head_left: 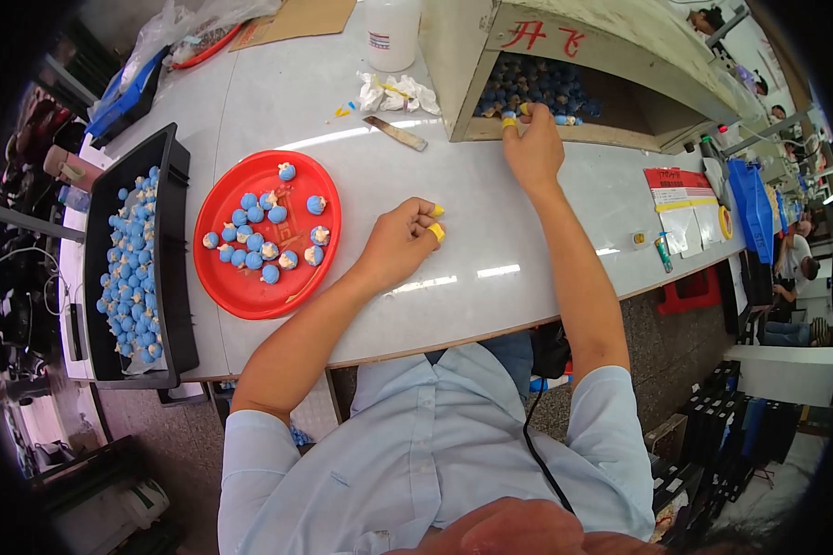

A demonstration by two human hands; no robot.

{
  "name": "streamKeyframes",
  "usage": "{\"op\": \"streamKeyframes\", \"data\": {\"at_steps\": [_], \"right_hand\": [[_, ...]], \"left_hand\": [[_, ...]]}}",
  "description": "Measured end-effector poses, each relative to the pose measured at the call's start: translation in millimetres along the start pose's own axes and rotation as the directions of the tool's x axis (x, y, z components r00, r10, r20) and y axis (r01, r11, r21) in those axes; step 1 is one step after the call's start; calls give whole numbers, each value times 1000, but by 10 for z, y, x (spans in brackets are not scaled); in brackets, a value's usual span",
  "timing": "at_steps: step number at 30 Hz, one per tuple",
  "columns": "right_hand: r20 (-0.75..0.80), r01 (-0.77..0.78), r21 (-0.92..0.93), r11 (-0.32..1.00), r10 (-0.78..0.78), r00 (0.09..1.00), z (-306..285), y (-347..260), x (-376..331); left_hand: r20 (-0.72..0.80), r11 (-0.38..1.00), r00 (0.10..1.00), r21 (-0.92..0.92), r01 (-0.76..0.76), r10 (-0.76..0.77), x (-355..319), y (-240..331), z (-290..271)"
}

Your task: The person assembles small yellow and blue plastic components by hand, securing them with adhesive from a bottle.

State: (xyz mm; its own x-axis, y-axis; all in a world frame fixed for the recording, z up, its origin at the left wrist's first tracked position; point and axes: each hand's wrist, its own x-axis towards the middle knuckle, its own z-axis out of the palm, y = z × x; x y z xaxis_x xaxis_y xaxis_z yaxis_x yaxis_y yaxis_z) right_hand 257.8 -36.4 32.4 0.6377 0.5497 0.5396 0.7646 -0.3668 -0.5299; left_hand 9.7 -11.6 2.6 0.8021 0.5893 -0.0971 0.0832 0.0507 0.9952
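Observation:
My right hand (533,148) reaches to the opening of a pale wooden box (611,79) at the far right of the table. Yellow covers wrap its thumb and a fingertip, which close around a small blue piece at the edge of a heap of blue pieces (537,81). How firmly they grip it is hard to see. Over the middle of the table, my left hand (403,242) has loosely curled fingers. Its yellow-covered thumb and fingertip are apart, with nothing visible between them. Beside it lies a round red tray (261,176) with several blue balls (254,242) bearing cream-coloured bits.
At the left, a black bin (178,277) holds many similar balls. Crumpled white tissue (393,95), a flat worn strip (396,133) and a white bottle (391,37) are near the box. Red-and-white papers (680,190) and a small green tube (664,253) lie at right.

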Motion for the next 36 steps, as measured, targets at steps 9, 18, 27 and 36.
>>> {"op": "streamKeyframes", "data": {"at_steps": [9,18,27,36], "right_hand": [[142,90,-365,927,-40,989,183,190,179],[256,219,223,950,-274,927,-164,-297,-614],[269,387,341,857,-483,833,-450,-689,-1118],[-263,36,166,985,9,965,-1151,334,-1301]], "left_hand": [[51,998,997,-21,53,-52,-12,-4,-22],[-127,956,986,-286,65,-105,18,108,-14],[-100,950,993,-310,33,-67,8,-24,14],[-87,912,975,-377,160,-207,-45,143,-45]]}}
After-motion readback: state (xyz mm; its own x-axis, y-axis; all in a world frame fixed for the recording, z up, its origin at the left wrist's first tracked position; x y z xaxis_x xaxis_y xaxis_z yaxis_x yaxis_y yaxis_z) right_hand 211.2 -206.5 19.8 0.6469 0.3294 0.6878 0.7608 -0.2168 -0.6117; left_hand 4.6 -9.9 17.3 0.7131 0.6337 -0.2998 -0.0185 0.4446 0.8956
